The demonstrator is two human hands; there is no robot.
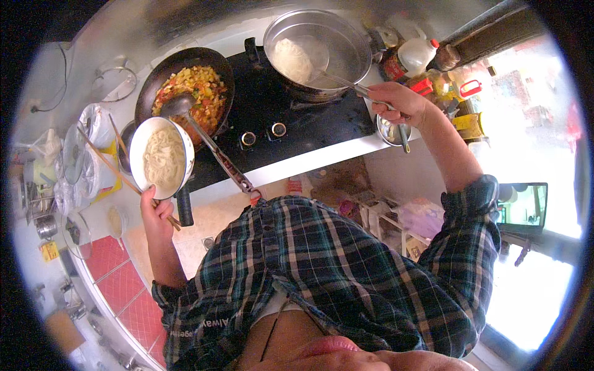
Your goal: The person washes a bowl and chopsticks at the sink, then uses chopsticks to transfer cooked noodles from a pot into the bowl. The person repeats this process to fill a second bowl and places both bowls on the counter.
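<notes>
My left hand (157,215) grips a white bowl (185,160) of cooked noodles (162,157) by its near side, with a pair of wooden chopsticks (107,162) in the same hand. The bowl is tilted and hangs over the near edge of the wok (145,88). In my right hand (398,104) is the metal handle of a strainer or ladle (341,81). Its round head is inside the large metal pot (364,55), beside or under a pale clump of noodles (291,60); cloudy liquid blurs the contact.
The wok holds chopped vegetables in sauce (204,83) and a metal ladle (222,160), its handle jutting past the black cooktop (306,125). A small pan (392,132) sits below my right hand. Bottles (413,55) crowd the right; a glass lid (74,153) stands left.
</notes>
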